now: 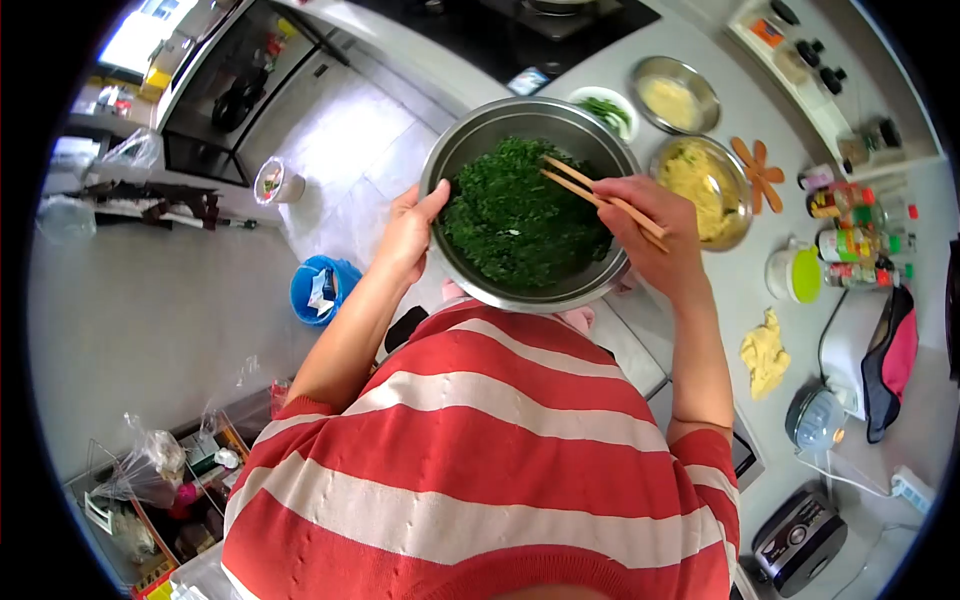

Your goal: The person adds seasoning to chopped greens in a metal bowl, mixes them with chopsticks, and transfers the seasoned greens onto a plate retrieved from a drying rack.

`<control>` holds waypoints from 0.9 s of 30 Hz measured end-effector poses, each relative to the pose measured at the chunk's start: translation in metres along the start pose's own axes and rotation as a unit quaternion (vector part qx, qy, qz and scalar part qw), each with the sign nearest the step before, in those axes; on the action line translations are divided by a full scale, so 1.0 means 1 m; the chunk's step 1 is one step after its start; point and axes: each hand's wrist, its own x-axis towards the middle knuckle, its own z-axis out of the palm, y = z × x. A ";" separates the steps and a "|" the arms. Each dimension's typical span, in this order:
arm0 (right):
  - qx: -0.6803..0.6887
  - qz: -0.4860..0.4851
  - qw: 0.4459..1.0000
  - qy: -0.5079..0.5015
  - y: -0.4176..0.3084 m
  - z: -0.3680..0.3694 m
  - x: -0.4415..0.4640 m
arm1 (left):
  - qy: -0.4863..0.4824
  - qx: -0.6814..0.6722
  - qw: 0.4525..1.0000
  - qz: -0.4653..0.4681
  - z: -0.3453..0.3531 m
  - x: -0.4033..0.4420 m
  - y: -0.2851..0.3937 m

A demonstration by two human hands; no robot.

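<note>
A large metal bowl full of chopped dark greens is in front of my body, close to the counter edge. My left hand grips the bowl's left rim, thumb over the edge. In my right hand is a pair of wooden chopsticks, held over the bowl's right side. Their tips point left and rest at the surface of the greens. A small pale piece shows among the greens.
On the counter are a bowl of yellow food, another metal bowl, a white dish of green pieces, a wooden trivet, bottles and a yellow cloth. A stove lies ahead, a blue bin lower left.
</note>
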 end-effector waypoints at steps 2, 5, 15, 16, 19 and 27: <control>0.007 -0.023 1.000 -0.001 -0.010 0.040 0.021 | 0.005 0.021 1.000 0.019 -0.045 0.020 -0.005; -0.002 0.029 0.999 -0.039 -0.044 0.080 0.045 | 0.033 -0.002 0.998 0.051 -0.114 0.044 0.005; 0.096 0.020 0.979 -0.178 -0.053 0.264 0.185 | 0.150 -0.064 0.986 0.047 -0.306 0.073 0.030; 0.120 0.035 0.976 -0.178 -0.056 0.275 0.200 | 0.162 -0.076 0.982 0.053 -0.316 0.076 0.030; 0.213 0.043 0.932 -0.289 -0.066 0.333 0.230 | 0.189 -0.104 0.974 0.072 -0.347 0.090 0.029; 0.247 0.069 0.909 -0.328 -0.019 0.426 0.382 | 0.283 -0.159 0.943 0.071 -0.422 0.143 0.074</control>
